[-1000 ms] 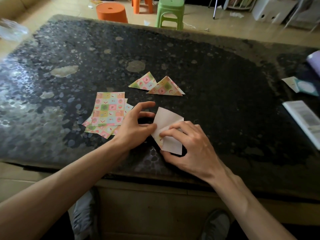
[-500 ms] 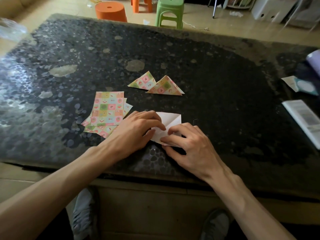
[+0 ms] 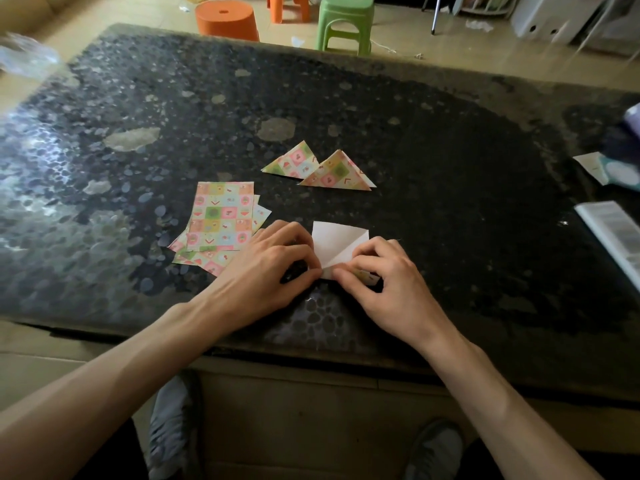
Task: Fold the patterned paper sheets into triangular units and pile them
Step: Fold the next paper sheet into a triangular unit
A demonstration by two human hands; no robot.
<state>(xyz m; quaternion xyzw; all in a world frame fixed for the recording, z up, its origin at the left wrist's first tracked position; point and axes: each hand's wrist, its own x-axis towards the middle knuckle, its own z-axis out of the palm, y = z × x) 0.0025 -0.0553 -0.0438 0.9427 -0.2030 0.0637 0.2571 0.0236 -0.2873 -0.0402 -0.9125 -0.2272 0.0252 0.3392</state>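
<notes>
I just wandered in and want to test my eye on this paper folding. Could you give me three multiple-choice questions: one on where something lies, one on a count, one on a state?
1. Where is the stack of unfolded sheets?
A) just left of the left hand
B) on the floor
C) on a stool

2. How many finished triangular units lie on the table?
A) one
B) two
C) five

3. How does the sheet being folded look?
A) crumpled into a ball
B) white side up, with a diagonal crease
C) torn in two

Answers:
1 A: the stack lies on the table beside that hand.
2 B: two triangles lie side by side beyond the hands.
3 B: its white face and crease show, while the left hand and right hand pinch its near corner.
</notes>
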